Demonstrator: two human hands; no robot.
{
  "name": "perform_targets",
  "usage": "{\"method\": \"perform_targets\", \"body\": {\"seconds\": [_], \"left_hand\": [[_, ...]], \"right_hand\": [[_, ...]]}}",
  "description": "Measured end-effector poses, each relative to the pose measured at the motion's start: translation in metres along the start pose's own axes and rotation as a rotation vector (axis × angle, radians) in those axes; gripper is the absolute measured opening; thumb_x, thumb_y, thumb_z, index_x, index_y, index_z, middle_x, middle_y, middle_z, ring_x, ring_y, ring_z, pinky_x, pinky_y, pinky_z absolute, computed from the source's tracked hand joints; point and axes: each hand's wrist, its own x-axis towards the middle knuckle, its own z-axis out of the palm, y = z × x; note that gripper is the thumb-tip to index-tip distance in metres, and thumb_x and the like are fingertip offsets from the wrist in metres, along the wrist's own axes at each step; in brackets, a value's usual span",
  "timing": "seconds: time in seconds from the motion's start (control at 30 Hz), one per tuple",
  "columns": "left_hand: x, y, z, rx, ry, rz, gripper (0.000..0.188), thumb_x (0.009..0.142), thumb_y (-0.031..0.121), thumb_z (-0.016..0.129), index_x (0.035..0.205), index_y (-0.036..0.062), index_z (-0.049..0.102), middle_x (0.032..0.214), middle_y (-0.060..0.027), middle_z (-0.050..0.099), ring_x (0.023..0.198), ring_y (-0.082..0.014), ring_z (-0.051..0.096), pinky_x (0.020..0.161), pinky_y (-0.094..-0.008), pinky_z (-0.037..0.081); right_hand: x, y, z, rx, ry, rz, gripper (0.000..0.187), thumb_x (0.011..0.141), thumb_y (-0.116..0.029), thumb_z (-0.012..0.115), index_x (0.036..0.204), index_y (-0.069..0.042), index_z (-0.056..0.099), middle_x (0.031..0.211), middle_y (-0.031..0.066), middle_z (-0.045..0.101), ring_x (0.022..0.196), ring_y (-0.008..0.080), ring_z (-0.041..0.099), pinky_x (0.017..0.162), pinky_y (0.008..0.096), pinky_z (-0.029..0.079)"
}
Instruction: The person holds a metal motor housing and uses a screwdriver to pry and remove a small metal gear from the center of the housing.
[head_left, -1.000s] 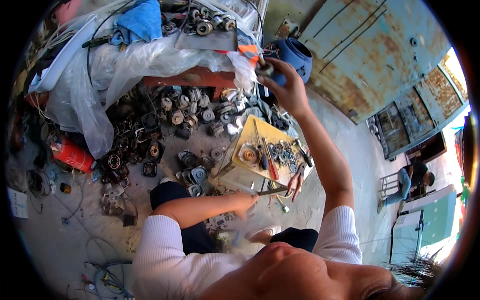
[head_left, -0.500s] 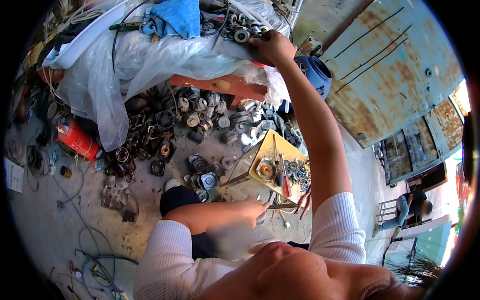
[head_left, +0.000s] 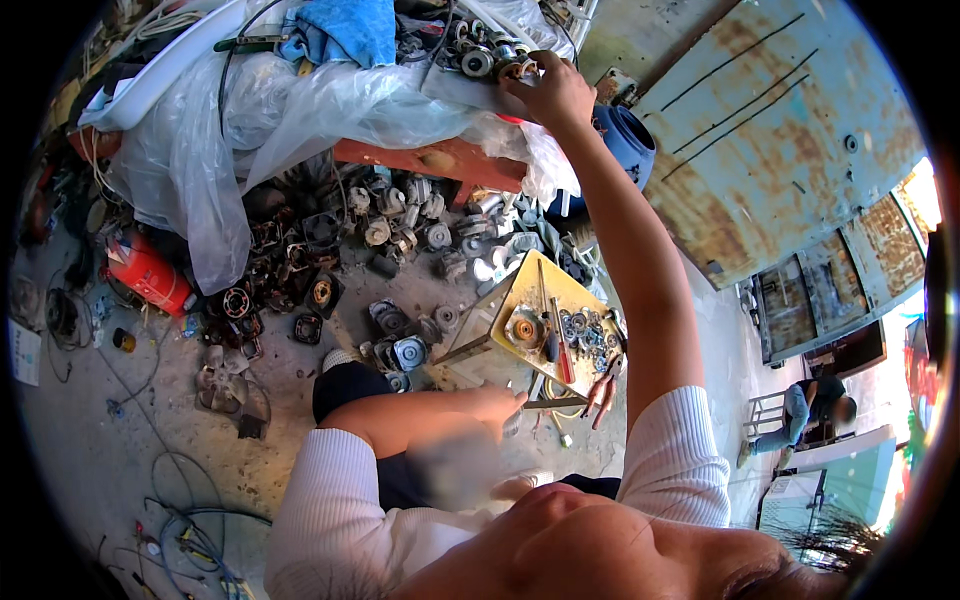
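Observation:
Stretched far forward, my right hand [head_left: 560, 92] is at the corner of the plastic-covered bench. Its thumb and forefinger are parted around a small coppery motor part [head_left: 516, 70], which sits beside several round metal motor parts [head_left: 477, 62]. Low in front of my lap, my left hand [head_left: 494, 406] has its fingers drawn together near the yellow-topped stool [head_left: 515, 290]; what they hold, if anything, is hidden. On that stool lie a red-handled screwdriver [head_left: 566, 362], a dark-handled screwdriver [head_left: 550, 345], a round motor part with a copper-coloured centre [head_left: 525, 327] and a heap of small metal parts [head_left: 588, 335].
Red-handled pliers [head_left: 601, 392] hang at the stool's edge. Scrap motor parts [head_left: 390, 215] crowd the floor below the bench's red beam [head_left: 440, 160]. A blue barrel [head_left: 625, 140] stands right of the bench, a red extinguisher-like cylinder [head_left: 148, 275] lies left, and a person [head_left: 815, 412] sits far right.
My right thumb and forefinger have spread apart, and the coppery part now shows between them. The view has shifted slightly. My left hand stays low near my lap.

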Motion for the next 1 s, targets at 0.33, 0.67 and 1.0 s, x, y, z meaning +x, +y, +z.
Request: {"method": "perform_targets", "body": {"seconds": [0.33, 0.67, 1.0], "left_hand": [[0.011, -0.018, 0.012, -0.127, 0.005, 0.066, 0.123, 0.054, 0.05, 0.09, 0.143, -0.0078, 0.028, 0.123, -0.0291, 0.059, 0.113, -0.0407, 0.059, 0.094, -0.0438, 0.048], [-0.003, 0.001, -0.023, -0.371, -0.214, -0.026, 0.109, 0.064, 0.07, 0.079, 0.137, -0.0032, 0.044, 0.133, -0.0243, 0.054, 0.121, -0.0321, 0.056, 0.096, -0.0387, 0.047], [-0.004, 0.018, -0.06, -1.794, -0.215, 0.07, 0.079, 0.092, 0.073, 0.038, 0.141, 0.0109, 0.046, 0.126, -0.0141, 0.062, 0.111, -0.0252, 0.065, 0.091, -0.0496, 0.057]], "right_hand": [[-0.246, 0.015, -0.124, 0.164, -0.07, -0.194, 0.037, 0.075, -0.017, 0.081, 0.11, -0.011, 0.068, 0.111, 0.0074, 0.069, 0.106, 0.0283, 0.062, 0.096, 0.0386, 0.04], [-0.432, 0.173, -0.123, 0.43, 0.089, 0.594, 0.027, 0.093, -0.018, 0.068, 0.112, 0.001, 0.068, 0.105, 0.009, 0.071, 0.099, 0.0161, 0.065, 0.09, 0.0305, 0.049], [-0.456, 0.169, -0.076, 0.588, 0.179, 0.783, 0.028, 0.09, -0.027, 0.072, 0.084, -0.001, 0.066, 0.091, 0.007, 0.067, 0.084, 0.0167, 0.062, 0.079, 0.0312, 0.048]]}}
